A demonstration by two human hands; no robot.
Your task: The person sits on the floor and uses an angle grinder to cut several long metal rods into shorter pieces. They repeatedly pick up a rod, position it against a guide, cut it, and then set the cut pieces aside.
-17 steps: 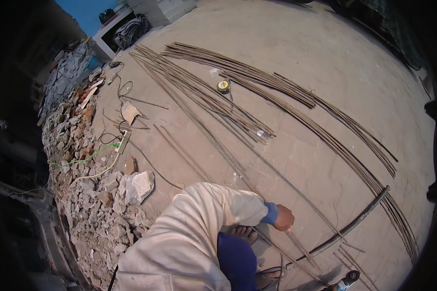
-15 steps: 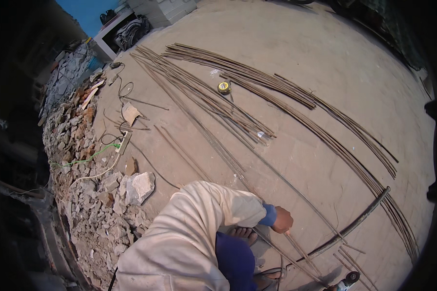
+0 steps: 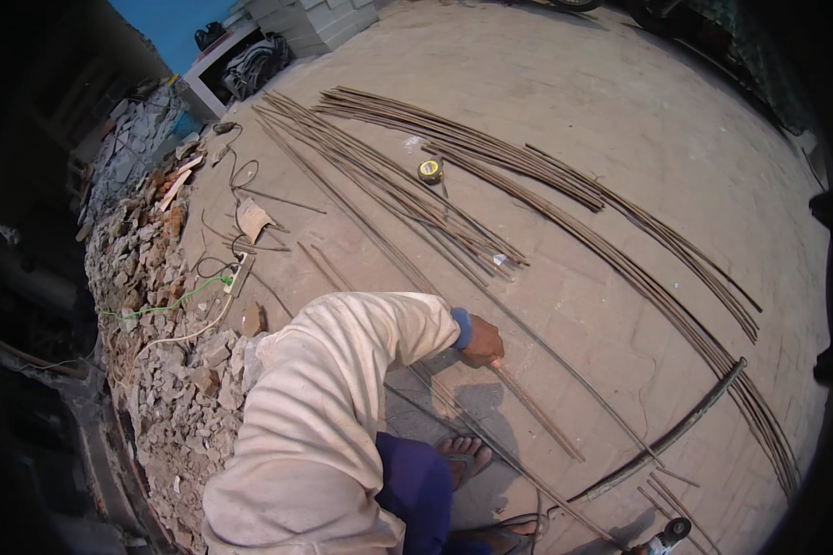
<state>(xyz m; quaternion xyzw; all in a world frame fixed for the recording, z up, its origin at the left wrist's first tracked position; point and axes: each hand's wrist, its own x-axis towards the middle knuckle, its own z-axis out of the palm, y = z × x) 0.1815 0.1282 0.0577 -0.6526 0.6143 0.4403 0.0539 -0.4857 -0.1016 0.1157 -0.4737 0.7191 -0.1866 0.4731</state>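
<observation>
My left hand point(image 3: 481, 339), in a beige sleeve with a blue cuff, is closed on thin rusty steel rods point(image 3: 537, 410) that slant down to the right; the forearm hides their far part. A longer rod point(image 3: 565, 499) crosses beside my sandalled foot point(image 3: 463, 455). An angle grinder point(image 3: 665, 538) with a dark disc shows at the lower right edge. My right hand is out of view.
Rod bundles point(image 3: 611, 245) lie on the paving point(image 3: 685, 166) with a yellow tape measure point(image 3: 430, 171) and a curved dark pipe point(image 3: 676, 425). At left are a power strip with cords point(image 3: 241, 273), rubble point(image 3: 180, 416) and a concrete shelf point(image 3: 220, 51).
My left hand and forearm have moved up and left, away from me, and the held rods have shifted with them. More of my foot now shows below the arm.
</observation>
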